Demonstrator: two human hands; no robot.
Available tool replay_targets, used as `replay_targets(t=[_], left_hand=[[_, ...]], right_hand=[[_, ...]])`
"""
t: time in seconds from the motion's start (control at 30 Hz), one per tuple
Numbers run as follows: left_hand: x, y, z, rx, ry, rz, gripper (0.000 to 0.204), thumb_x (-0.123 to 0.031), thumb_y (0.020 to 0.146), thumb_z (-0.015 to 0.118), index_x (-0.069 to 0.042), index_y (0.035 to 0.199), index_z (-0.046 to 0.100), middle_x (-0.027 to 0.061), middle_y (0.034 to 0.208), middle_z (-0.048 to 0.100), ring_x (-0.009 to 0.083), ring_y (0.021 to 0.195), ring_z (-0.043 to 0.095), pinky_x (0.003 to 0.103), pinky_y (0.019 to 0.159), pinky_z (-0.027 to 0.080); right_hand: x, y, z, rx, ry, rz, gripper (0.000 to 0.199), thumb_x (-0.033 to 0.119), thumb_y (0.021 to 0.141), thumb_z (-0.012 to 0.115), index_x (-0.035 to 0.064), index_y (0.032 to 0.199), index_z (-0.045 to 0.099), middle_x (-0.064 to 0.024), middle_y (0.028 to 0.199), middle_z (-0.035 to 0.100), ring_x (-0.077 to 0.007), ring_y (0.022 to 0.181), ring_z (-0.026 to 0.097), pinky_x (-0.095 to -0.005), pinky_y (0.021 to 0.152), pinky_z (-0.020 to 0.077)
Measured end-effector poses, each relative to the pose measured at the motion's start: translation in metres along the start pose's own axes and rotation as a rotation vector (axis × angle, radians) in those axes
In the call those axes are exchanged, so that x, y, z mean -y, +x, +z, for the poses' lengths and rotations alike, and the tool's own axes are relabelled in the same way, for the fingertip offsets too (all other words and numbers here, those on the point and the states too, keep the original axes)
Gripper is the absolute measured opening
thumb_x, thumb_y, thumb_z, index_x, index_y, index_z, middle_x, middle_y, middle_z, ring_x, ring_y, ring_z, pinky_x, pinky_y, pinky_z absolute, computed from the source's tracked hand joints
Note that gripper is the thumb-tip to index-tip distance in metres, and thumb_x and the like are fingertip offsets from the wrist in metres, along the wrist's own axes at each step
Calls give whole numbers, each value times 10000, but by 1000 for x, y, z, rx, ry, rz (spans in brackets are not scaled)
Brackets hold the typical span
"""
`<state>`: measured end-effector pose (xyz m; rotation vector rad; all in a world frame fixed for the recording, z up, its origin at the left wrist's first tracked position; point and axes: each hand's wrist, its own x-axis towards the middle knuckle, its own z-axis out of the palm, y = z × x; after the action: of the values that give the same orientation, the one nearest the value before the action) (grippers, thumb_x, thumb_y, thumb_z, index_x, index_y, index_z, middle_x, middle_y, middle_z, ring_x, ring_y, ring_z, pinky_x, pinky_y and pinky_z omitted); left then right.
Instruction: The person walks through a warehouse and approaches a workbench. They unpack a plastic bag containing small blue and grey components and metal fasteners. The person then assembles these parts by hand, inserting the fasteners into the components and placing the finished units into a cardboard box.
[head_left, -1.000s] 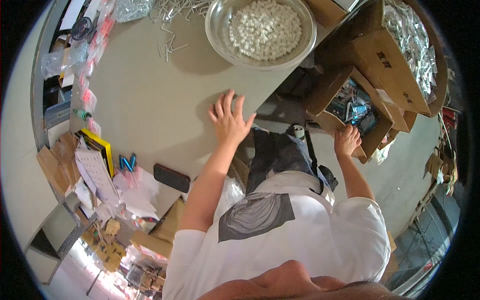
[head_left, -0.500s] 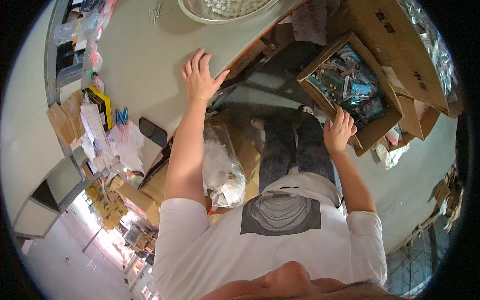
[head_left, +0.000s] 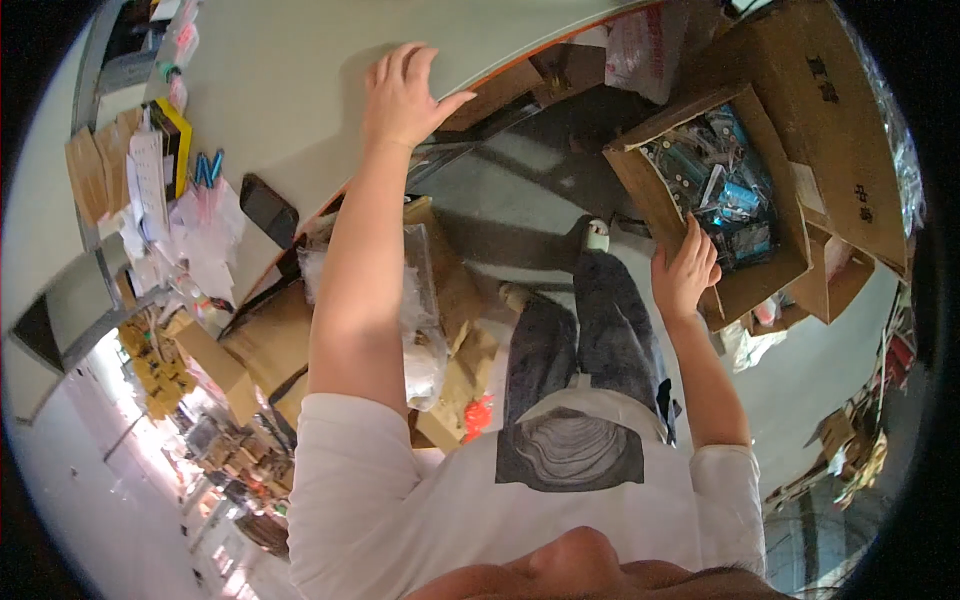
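My left hand (head_left: 402, 95) lies flat with fingers spread on the pale tabletop (head_left: 280, 70), close to its orange-lined edge. My right hand (head_left: 684, 275) reaches down beside my legs and touches the near rim of an open cardboard box (head_left: 745, 290) on the floor. That box holds several small packaged parts (head_left: 715, 185) in blue and clear wrapping. Neither hand holds anything.
A black phone (head_left: 268, 210), blue pens (head_left: 207, 168), papers and a yellow-edged box (head_left: 172, 140) lie on the table's left part. More cardboard boxes (head_left: 850, 150) stand at the right. Boxes and a clear plastic bag (head_left: 420, 320) crowd the floor under the table.
The view has tipped down toward the floor; the white bowl left the picture. My right hand moved to the open box's rim. My left hand stays flat on the table.
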<state>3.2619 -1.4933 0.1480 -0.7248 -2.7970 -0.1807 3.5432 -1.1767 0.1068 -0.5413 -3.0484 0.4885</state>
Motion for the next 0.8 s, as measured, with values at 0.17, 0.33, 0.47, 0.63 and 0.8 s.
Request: replay_targets(t=[0.17, 0.33, 0.47, 0.63, 0.8], left_hand=[[-26, -63, 16, -380, -259, -219, 404, -254, 816, 688, -51, 1124, 522, 155, 1172, 531, 367, 1075, 506, 452, 935, 423], [-143, -330, 47, 79, -462, -484, 386, -101, 847, 590, -30, 1205, 467, 209, 1161, 530, 400, 1048, 514, 498, 917, 416], [-238, -669, 83, 976, -669, -813, 557, -167, 750, 671, -73, 1262, 472, 198, 1163, 570, 388, 1128, 523, 471, 942, 438], [-320, -832, -7, 1655, -684, -1087, 739, -191, 704, 696, -151, 1364, 366, 137, 1305, 491, 357, 1221, 466, 543, 948, 436], [-430, -822, -6, 1681, -1049, -1139, 710, -298, 852, 564, -192, 1464, 220, 112, 1453, 358, 349, 1314, 375, 551, 1003, 381]], right_hand=[[7, -11, 4, -16, -72, -102, 745, 169, 721, 666, 46, 1379, 339, -186, 1195, 478, -391, 1092, 449, -499, 884, 369], [9, -18, 20, -60, -200, -106, 783, 249, 687, 697, 50, 1359, 349, -180, 1197, 480, -379, 1096, 451, -515, 896, 376], [22, -30, 22, -89, -296, -45, 758, 308, 711, 703, 67, 1344, 362, -176, 1221, 475, -389, 1128, 438, -539, 902, 373], [-12, -18, 37, -37, -550, -14, 886, 408, 742, 744, 29, 1392, 277, -202, 1291, 406, -411, 1186, 405, -552, 946, 384], [-19, 6, 48, -107, -629, -75, 872, 445, 745, 715, 42, 1375, 269, -186, 1326, 379, -410, 1221, 380, -564, 963, 358]])
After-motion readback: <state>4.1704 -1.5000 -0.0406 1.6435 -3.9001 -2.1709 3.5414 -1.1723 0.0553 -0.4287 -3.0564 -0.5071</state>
